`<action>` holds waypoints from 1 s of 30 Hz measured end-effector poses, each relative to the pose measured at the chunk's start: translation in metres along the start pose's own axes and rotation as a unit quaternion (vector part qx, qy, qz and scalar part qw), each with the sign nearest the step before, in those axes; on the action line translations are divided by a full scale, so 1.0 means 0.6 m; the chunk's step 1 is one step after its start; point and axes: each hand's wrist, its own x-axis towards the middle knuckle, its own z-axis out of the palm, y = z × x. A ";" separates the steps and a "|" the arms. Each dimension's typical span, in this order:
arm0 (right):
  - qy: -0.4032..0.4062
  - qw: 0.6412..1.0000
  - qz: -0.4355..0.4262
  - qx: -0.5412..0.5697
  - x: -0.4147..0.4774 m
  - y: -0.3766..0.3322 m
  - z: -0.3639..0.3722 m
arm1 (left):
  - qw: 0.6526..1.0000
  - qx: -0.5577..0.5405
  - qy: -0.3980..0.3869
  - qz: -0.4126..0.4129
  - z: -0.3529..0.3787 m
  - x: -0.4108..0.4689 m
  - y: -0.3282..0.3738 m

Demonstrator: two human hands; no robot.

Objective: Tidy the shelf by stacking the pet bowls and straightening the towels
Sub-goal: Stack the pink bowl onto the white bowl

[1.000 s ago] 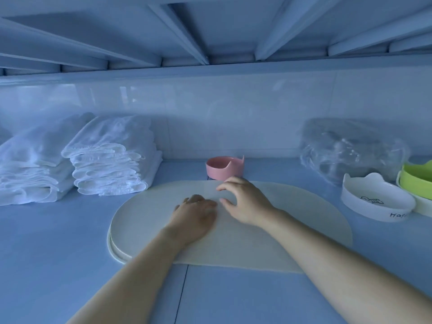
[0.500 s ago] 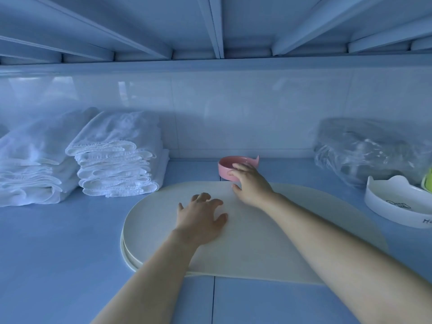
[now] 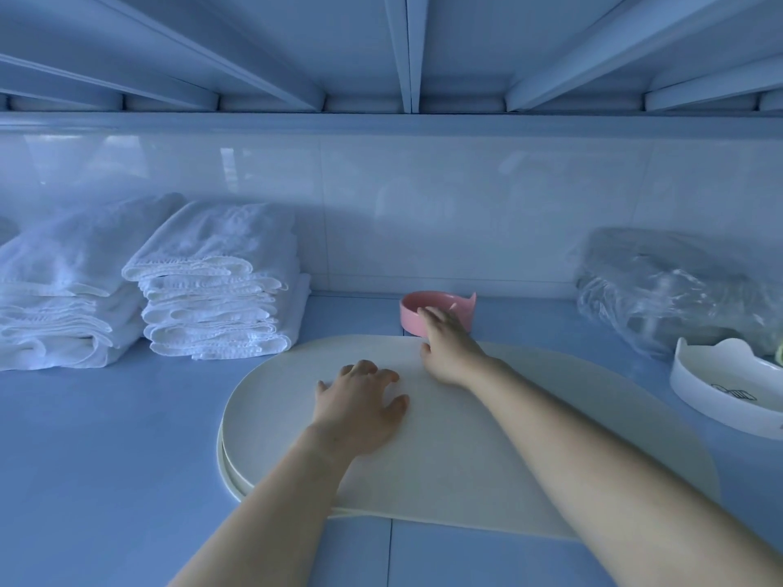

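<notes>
Oval white mat (image 3: pixel 551 438) lies on blue shelf (image 3: pixel 106 438), between me and pink bowl (image 3: pixel 440 305) at back wall. Two folded towel stacks (image 3: pixel 220 286) far left, well apart from bowl. Crumpled plastic bag (image 3: pixel 678 290) at right, contents unclear; before it white eared bowl (image 3: pixel 720 387), only printed drawing inside. My left hand (image 3: pixel 360 410) rests released, palm down on mat. My right hand (image 3: pixel 449 349): fingers over pink bowl's near rim, grasp cannot be told; bowl interior partly hidden.

White bowl (image 3: pixel 725 377) cut by right edge, plastic bag (image 3: pixel 661 290) contents unclear, perhaps bowls
</notes>
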 end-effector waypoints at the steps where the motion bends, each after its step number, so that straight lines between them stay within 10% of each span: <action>1: 0.005 1.000 0.005 -0.002 0.002 0.003 -0.003 | 1.000 -0.002 0.000 -0.001 0.000 -0.001 -0.001; 30: 0.100 0.992 0.037 -0.062 0.033 0.034 -0.006 | 0.999 0.003 -0.036 -0.003 0.007 0.003 -0.005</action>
